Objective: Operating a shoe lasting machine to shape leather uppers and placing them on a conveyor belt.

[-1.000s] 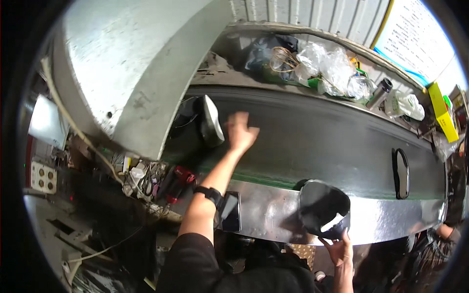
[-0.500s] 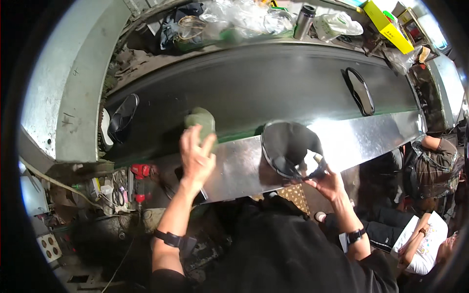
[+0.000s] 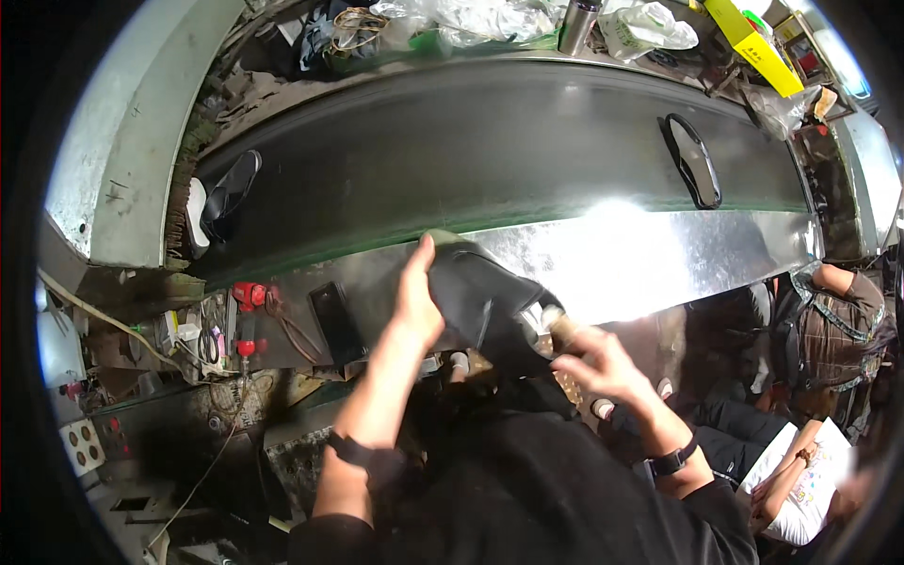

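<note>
A black shoe upper (image 3: 476,292), held in front of my body, tilts over the metal edge of the bench. My left hand (image 3: 417,306) grips its far left end, thumb up along the side. A strip of a green shoe last (image 3: 439,235) shows beside that thumb; the rest of it is hidden by the upper and the hand. My right hand (image 3: 603,363) closes at the near right end, by the opening, where a white patch (image 3: 535,318) and a tan piece show. Blur hides exactly how its fingers grip.
A dark conveyor belt (image 3: 471,141) runs behind the metal ledge (image 3: 734,250). On it lie a shoe (image 3: 231,193) at left and a black-rimmed sole-shaped piece (image 3: 695,162) at right. A phone (image 3: 336,320) and red tool (image 3: 250,297) are near my left arm. Another person (image 3: 800,480) is at lower right.
My left hand has brought the green last from over the belt toward me, right and down, to the black upper. The upper has turned and moved left, and both hands are now at it.
</note>
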`<state>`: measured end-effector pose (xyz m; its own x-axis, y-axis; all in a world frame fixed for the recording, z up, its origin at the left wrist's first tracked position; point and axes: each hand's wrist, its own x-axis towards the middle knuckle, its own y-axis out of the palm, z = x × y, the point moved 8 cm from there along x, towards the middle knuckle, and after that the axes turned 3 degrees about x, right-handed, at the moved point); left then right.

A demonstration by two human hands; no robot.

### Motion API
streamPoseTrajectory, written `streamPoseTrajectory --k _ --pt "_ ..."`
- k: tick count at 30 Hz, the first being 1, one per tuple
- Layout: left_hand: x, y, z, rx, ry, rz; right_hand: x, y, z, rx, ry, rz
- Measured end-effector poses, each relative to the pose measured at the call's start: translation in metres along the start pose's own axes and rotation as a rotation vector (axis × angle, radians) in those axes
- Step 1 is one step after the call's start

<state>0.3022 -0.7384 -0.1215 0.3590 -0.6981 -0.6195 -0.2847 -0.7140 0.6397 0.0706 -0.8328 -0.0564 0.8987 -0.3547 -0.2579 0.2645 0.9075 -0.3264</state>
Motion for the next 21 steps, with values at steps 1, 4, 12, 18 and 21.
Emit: streamPoseTrajectory --k 1,4,12,18,21 --pt "0.016 -0.029 -0.012 0.039 -0.122 0.042 -0.002 0.023 -0.003 -0.249 -0.115 0.086" --pt "0.050 -0.093 -0.050 0.562 0.072 -0.312 -0.002 0.065 -0.020 -0.487 -0.694 -0.090" --pt "0.065 -0.094 -0.061 1.183 0.563 -0.775 0.049 0.064 -0.057 -0.036 -0.373 -0.399" --pt "0.044 -0.123 0.020 0.942 0.243 -0.654 -0.023 0.040 -0.076 -0.215 -0.390 -0.237" --pt "0.027 -0.052 0.036 1.303 0.479 -0.841 -0.030 0.035 -0.083 -0.266 -0.460 -0.229"
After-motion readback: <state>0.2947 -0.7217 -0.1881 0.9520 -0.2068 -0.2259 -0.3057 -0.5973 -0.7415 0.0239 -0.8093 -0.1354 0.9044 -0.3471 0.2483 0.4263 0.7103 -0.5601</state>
